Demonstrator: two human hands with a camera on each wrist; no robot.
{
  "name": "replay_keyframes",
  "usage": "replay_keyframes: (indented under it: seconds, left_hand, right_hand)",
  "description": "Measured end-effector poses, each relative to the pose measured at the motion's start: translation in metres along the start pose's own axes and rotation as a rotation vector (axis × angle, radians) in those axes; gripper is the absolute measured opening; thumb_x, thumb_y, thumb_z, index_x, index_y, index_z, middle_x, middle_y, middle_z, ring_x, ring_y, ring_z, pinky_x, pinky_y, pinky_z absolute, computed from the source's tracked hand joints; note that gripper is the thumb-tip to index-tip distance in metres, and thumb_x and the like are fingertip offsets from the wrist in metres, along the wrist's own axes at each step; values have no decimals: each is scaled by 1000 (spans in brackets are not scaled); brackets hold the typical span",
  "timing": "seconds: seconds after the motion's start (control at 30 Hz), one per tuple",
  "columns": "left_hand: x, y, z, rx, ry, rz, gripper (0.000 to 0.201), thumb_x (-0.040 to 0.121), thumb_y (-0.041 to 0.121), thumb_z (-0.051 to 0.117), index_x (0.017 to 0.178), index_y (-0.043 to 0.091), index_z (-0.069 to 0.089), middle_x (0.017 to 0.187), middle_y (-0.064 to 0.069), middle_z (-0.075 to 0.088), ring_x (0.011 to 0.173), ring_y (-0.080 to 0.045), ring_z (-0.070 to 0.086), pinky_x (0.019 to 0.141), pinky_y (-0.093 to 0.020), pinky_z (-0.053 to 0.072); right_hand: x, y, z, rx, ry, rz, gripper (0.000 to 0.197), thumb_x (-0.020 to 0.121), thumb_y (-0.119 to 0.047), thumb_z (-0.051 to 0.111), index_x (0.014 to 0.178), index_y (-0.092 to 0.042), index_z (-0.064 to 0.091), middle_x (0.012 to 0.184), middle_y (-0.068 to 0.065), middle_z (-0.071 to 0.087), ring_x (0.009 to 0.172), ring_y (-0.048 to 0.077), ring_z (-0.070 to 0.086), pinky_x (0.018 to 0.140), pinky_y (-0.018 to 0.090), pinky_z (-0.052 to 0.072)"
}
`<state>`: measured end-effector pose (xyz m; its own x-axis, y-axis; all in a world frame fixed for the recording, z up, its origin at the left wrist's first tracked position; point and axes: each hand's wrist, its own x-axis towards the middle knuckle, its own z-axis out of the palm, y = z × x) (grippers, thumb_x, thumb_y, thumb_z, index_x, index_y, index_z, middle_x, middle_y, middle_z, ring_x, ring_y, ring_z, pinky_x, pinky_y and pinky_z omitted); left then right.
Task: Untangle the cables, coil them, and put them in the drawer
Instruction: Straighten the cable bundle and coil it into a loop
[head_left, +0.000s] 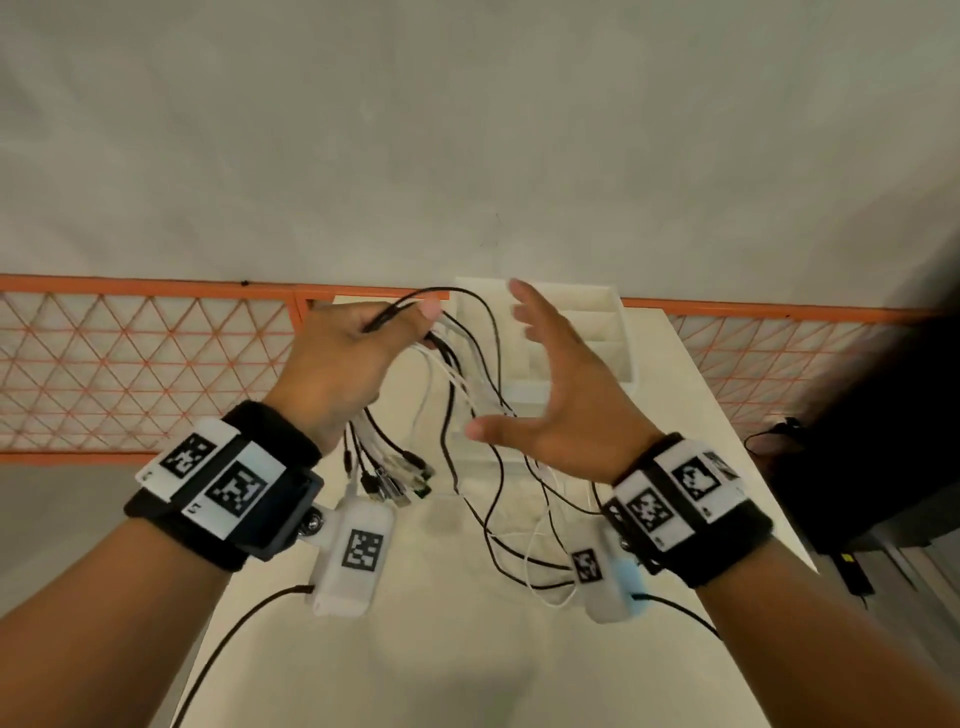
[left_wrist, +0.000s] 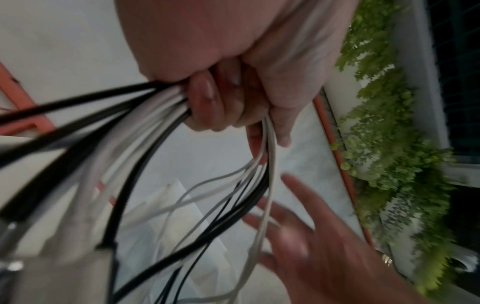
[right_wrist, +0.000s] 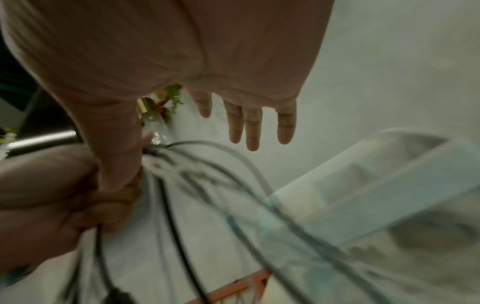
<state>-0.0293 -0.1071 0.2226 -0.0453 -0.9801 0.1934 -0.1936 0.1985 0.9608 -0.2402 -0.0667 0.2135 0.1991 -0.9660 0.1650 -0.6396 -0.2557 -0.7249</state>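
Note:
My left hand (head_left: 358, 348) is raised above the table and grips a bundle of black and white cables (head_left: 467, 384). In the left wrist view its curled fingers (left_wrist: 207, 98) clamp the cables (left_wrist: 145, 115). The plug ends (head_left: 395, 478) hang below the fist, and long loops trail down onto the table. Beside the bundle, my right hand (head_left: 540, 384) is spread wide and holds nothing; its straight fingers (right_wrist: 249, 125) show in the right wrist view. Behind both hands stands a white drawer organiser (head_left: 587, 338) with dividers.
The cream table (head_left: 467, 649) is narrow, with floor on both sides. An orange mesh railing (head_left: 140, 364) runs behind it. A dark object (head_left: 872, 467) with a cable sits at the right. Green plants (left_wrist: 384, 144) grow along a wall in the left wrist view.

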Motion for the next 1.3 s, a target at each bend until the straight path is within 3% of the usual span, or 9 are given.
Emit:
replay_keyframes:
  seconds: [0.13, 0.27, 0.47, 0.6, 0.77, 0.9, 1.03, 1.2, 1.3]
  left_hand:
    - [-10, 15, 5, -5, -157, -47, 59, 84, 66, 54, 57, 16, 41, 51, 5, 21, 46, -15, 17, 45, -25, 19]
    - [-13, 12, -3, 13, -189, -133, 56, 97, 59, 41, 58, 19, 48, 49, 5, 30, 46, -14, 21, 48, -27, 20]
    - [-10, 4, -8, 201, -71, 27, 52, 100, 39, 50, 54, 19, 60, 44, 7, 32, 40, -7, 28, 48, -27, 26]
    - [-4, -1, -15, 245, 7, 57, 56, 99, 41, 52, 72, -8, 59, 52, -5, 30, 41, -8, 25, 49, -27, 25]
    - [-3, -11, -17, 210, -1, 34, 56, 98, 41, 53, 67, -5, 54, 52, -2, 27, 42, -11, 22, 48, -26, 23]
    - [-4, -12, -14, 153, -44, -20, 48, 98, 42, 54, 61, 13, 66, 50, -2, 29, 42, -12, 24, 44, -23, 24]
    - [1, -24, -26, 158, -10, -35, 54, 97, 42, 56, 52, 13, 45, 47, 6, 26, 41, -10, 20, 48, -25, 22]
    - [-14, -63, -38, 45, -115, -250, 47, 94, 47, 56, 73, 7, 70, 51, 7, 32, 49, -13, 26, 50, -26, 25]
    - [-20, -75, -41, -114, -130, -371, 45, 86, 49, 61, 76, 5, 64, 57, 1, 30, 51, -16, 24, 51, -29, 25]
  right_hand:
    - [21, -25, 31, 8, 134, -139, 83, 75, -33, 82, 144, -37, 35, 110, -7, 68, 106, 14, 63, 98, 39, 51]
    - [29, -19, 42, -291, 466, -212, 31, 66, -41, 73, 94, -29, 70, 86, -6, 56, 86, 20, 58, 79, 40, 42]
    - [32, -7, 30, -402, 542, -110, 24, 62, -51, 80, 67, -29, 73, 85, -4, 47, 83, 19, 52, 75, 35, 30]
    - [29, 13, 19, -363, 629, -87, 34, 67, -49, 67, 52, -21, 54, 67, -4, 45, 71, 22, 47, 66, 33, 37]
    - [17, 38, 5, -132, 718, -89, 14, 75, -12, 76, 67, -5, 66, 83, 1, 60, 66, 16, 56, 58, 5, 39]
    - [12, 39, -5, 208, 447, 188, 27, 84, -8, 72, 98, -22, 55, 82, 2, 72, 59, 26, 69, 50, 29, 52]
    - [12, 60, -14, 165, 600, 315, 8, 75, -28, 69, 82, -32, 68, 59, -7, 67, 55, 22, 60, 61, 42, 58]
    - [12, 61, -19, 445, 666, 396, 18, 82, -18, 64, 65, -22, 68, 44, -15, 41, 49, 11, 33, 52, 30, 31]
    - [12, 49, -21, 367, 597, 331, 18, 84, -11, 62, 78, -24, 74, 50, -17, 52, 48, 8, 43, 50, 26, 35]
